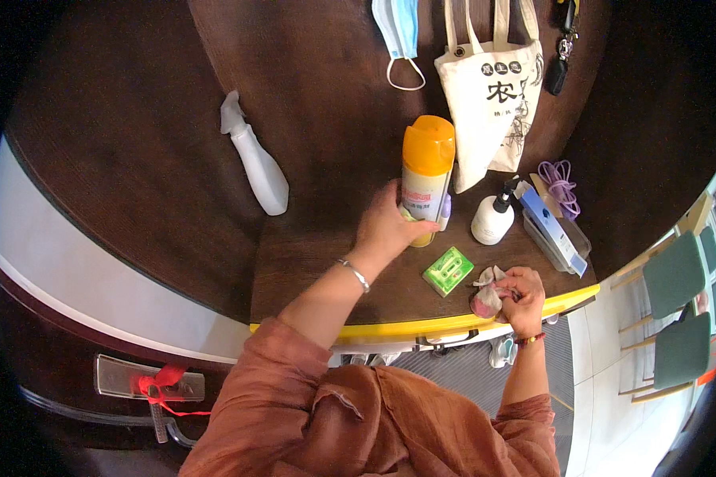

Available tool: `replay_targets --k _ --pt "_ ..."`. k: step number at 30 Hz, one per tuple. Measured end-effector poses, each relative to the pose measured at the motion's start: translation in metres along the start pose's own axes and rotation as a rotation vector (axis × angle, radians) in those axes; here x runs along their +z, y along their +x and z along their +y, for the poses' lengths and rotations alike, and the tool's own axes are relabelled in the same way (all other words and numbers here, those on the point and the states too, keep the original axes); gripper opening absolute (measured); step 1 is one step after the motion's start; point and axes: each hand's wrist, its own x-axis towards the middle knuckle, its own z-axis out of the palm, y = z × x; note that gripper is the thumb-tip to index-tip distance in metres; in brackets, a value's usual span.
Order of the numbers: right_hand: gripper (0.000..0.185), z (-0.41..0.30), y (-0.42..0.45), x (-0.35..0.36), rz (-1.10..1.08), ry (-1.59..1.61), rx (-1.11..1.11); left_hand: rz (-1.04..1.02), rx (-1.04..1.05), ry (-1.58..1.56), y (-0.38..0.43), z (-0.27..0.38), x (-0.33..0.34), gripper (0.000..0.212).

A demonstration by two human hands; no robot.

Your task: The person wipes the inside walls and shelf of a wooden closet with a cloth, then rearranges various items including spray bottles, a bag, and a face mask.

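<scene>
My left hand (385,223) grips the lower part of an aerosol can (426,188) with an orange cap and printed writing. Partly hidden behind the can is a small lilac and white item (446,211). A crumpled greyish-pink cloth (488,298) is pinched in my right hand (524,298), close to the yellow front edge (406,328) of the brown wooden top (334,286). Between the hands lies a small green box (448,271) with a cassette picture on it. Just beyond the cloth, a white pump bottle (492,220) with a black head stands upright.
Clear plastic tray (579,235) at right, holding a blue and white box (549,223); coiled purple cord (559,188) beside it. A canvas tote bag (483,119), face mask (403,36) and keys (561,65) hang behind. White spray bottle (259,170) at left. Green chairs (677,280) stand right.
</scene>
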Motion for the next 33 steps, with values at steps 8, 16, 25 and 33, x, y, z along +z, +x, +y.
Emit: replay_targets --k 8,16,25,33 --pt "0.029 0.005 -0.001 -0.001 0.035 -0.002 0.008 0.14 0.036 -0.017 0.004 -0.018 -0.005 0.058" --pt "0.029 0.001 0.002 0.003 0.043 -0.017 -0.002 0.488 -0.12 0.15 0.037 -0.074 -0.095 0.051" --pt "0.028 -0.001 0.001 0.003 0.058 -0.01 -0.004 0.544 -0.268 0.25 0.056 -0.109 -0.113 0.049" --pt "0.03 -0.001 0.001 0.001 0.016 -0.025 -0.005 0.615 -0.332 0.351 0.06 -0.104 -0.104 0.055"
